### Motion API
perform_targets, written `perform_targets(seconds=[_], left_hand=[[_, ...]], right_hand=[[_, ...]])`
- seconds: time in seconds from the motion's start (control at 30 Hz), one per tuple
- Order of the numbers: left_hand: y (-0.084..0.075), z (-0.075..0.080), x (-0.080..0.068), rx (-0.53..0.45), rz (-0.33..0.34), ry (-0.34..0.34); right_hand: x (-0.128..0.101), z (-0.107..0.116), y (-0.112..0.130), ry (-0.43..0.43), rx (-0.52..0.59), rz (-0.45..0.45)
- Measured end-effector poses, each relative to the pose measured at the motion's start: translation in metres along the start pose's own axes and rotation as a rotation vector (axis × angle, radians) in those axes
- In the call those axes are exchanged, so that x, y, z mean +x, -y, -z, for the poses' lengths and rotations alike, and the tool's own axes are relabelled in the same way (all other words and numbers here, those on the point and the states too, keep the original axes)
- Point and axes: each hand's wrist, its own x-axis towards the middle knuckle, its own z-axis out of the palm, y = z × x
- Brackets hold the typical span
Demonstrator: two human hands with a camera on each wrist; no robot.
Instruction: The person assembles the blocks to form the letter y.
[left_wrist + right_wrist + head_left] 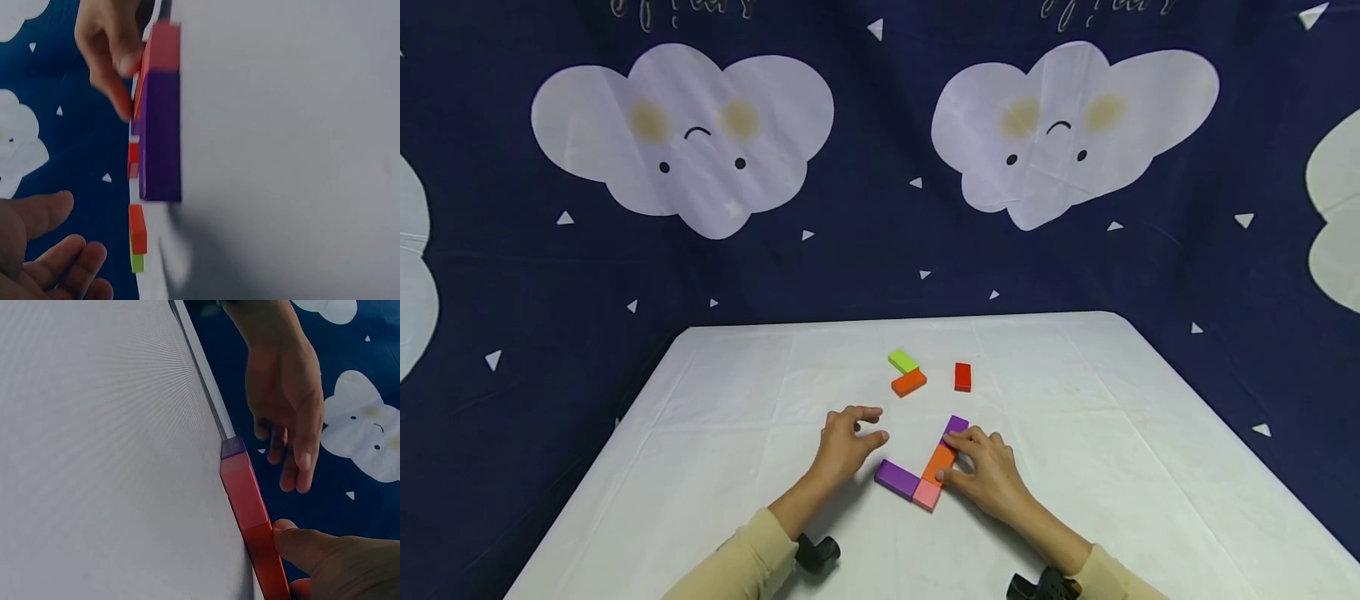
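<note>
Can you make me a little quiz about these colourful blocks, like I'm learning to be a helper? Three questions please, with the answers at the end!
1. Pick one: what colour is the corner block in the bent row?
A) green
B) pink
C) red

2. True or false: the left hand is holding a block.

3. Count: how many blocks lie farther away, beyond the bent row?

Key:
1. B, pink.
2. False; it is raised with nothing between its fingers and thumb.
3. Three: a lime green block, an orange block and a red block.
</note>
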Motion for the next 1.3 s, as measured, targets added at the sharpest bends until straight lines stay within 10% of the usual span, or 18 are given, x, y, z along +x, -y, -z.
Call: perform_targets(seconds=[0.53,1.3], left_hand=[[0.002,-0.017,0.061,0.042,0.076,-0.029],[0.017,-0.035,0.102,0.147,0.053,0.067]], right_hand=[[0.002,0.001,-0.001,-0.003,-0.009,0.000],[0.002,0.000,-0.002,0.031,-0.008,-0.038]])
